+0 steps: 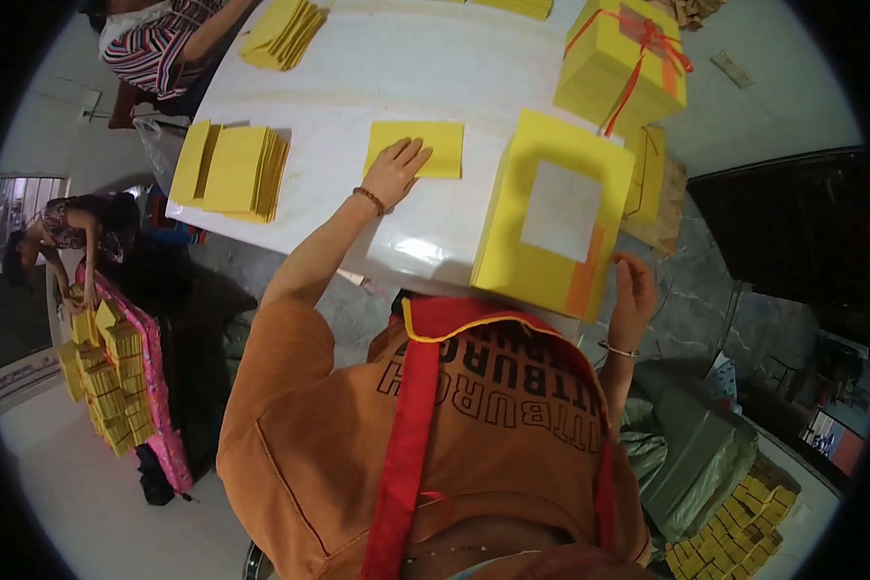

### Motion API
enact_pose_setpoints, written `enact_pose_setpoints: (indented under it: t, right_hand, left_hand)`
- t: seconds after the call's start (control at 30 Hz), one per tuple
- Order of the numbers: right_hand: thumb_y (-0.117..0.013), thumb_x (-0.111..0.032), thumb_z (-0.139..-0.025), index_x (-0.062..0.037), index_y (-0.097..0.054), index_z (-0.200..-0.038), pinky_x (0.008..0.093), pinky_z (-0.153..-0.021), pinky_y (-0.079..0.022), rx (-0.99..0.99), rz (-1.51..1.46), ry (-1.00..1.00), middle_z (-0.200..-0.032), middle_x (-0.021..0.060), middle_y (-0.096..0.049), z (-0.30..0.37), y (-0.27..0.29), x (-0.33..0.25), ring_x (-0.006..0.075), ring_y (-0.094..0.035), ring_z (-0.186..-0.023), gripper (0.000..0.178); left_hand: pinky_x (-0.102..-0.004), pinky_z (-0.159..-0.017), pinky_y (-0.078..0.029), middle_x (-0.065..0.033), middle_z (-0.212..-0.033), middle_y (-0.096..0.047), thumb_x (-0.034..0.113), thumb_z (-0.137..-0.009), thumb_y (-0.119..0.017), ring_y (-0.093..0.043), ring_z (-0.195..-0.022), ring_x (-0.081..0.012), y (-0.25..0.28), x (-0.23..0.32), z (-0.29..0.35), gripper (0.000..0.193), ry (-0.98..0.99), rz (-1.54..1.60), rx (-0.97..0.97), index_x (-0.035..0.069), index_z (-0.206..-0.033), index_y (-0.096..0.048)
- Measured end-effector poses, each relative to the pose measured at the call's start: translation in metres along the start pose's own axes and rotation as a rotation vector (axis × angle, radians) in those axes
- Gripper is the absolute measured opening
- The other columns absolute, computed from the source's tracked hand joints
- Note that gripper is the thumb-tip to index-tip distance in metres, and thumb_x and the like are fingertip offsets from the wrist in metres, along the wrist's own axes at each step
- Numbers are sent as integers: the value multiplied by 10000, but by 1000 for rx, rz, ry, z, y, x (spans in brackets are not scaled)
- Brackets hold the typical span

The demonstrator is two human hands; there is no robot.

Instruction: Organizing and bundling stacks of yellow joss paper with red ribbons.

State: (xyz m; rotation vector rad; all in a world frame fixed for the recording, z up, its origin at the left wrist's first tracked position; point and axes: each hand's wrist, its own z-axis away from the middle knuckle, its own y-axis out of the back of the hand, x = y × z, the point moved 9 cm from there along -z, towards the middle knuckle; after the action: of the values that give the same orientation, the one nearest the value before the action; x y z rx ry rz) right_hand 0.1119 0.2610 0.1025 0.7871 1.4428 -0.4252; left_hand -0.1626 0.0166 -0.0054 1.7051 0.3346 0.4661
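Observation:
My left hand (396, 172) lies flat, fingers stretched out, on a yellow folded paper piece (443, 155) on the white table. A beaded bracelet is on that wrist. My right hand (634, 292) is raised beside the right side of a large yellow box (512, 222), fingers loosely apart and nothing seen in them. Whether its fingertips touch the box, I cannot tell. A whitish rectangular panel and an orange strip show on the box. To the left, a stack of yellow folded pieces (237, 172) leans on the table.
Another yellow box (599, 82) with red ribbon stands at the far right. More yellow pieces (282, 34) lie at the far left, near a person in a striped top (150, 53). A second person (77, 227) bends over stacked yellow bundles (106, 377). Further bundles (735, 522) lie low right.

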Motion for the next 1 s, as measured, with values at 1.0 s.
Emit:
enact_pose_setpoints:
  t: [1.0]
  right_hand:
    - [-544,-62,-851,3,-579,-1010,235,-793,-431,38,-225,49,-981,36,-576,3,2,29,95,-526,-920,175]
  left_hand:
    - [-415,-953,-340,-102,-1312,-384,293,-901,-413,-376,-1174,-300,-18,-2,-10,408,-234,-148,-89,273,-1307,-371]
